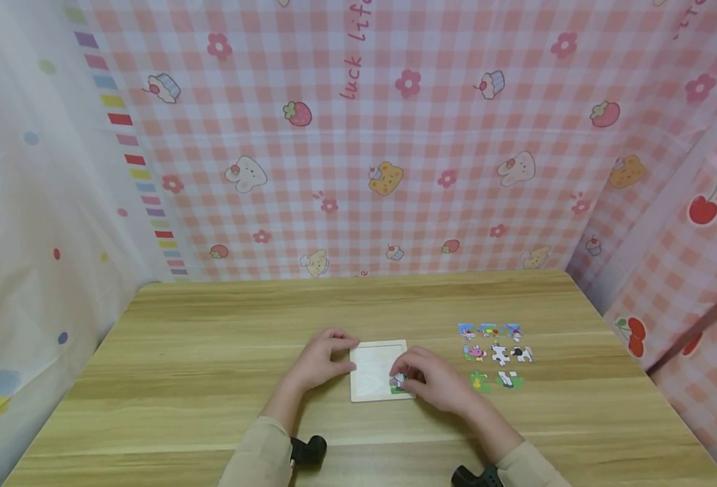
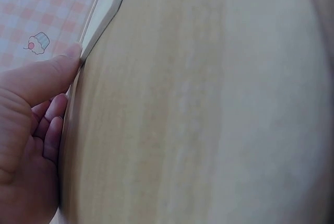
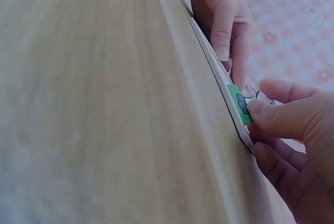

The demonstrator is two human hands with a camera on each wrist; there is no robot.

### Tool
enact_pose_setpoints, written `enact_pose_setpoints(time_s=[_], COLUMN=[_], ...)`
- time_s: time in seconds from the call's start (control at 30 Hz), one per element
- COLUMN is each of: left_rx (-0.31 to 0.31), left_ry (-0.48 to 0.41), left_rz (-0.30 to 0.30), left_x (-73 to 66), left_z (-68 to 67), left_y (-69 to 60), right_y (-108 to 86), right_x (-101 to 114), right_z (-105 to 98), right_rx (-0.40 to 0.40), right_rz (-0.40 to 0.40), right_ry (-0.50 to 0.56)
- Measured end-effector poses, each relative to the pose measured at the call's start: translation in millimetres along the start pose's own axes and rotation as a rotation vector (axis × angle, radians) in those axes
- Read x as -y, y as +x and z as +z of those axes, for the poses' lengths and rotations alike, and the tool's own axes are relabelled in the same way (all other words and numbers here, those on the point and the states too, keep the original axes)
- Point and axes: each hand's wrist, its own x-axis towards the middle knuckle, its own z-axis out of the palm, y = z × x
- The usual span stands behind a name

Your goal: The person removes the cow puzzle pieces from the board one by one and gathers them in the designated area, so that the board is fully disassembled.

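Observation:
A shallow pale wooden puzzle tray lies flat on the table. My left hand touches its left side, the index finger near the far corner and the thumb lower down; in the left wrist view the thumb meets the tray's edge. At the near right corner my right hand pinches a jigsaw piece between thumb and fingers. Green and grey print shows on that piece in the right wrist view, partly covered by the fingers. It sits at the tray's rim; whether it lies flat inside cannot be told.
To the right of the tray, several loose jigsaw pieces are laid out in three rows on the wooden table. Behind stands a pink checked curtain. A black wrist device is on the left forearm, another on the right.

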Motion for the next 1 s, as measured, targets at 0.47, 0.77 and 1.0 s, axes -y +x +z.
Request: enact_pose_setpoints(time_s=[0.47, 0.77, 1.0], left_rx=[-0.001, 0.003, 0.010], left_ry=[-0.003, -0.004, -0.008], left_rz=[0.006, 0.011, -0.008], left_x=[0.1, 0.0, 0.3], left_z=[-0.2, -0.7, -0.8], left_y=[-0.1, 0.2, -0.3], right_y=[-3.3, -13.7, -28.0], right_x=[-4, -10, -18], right_z=[-4, -20, -36], right_rx=[-0.030, -0.065, -0.111], right_rz=[-0.005, 0.012, 0.016], right_ry=[0.093, 0.124, 0.111])
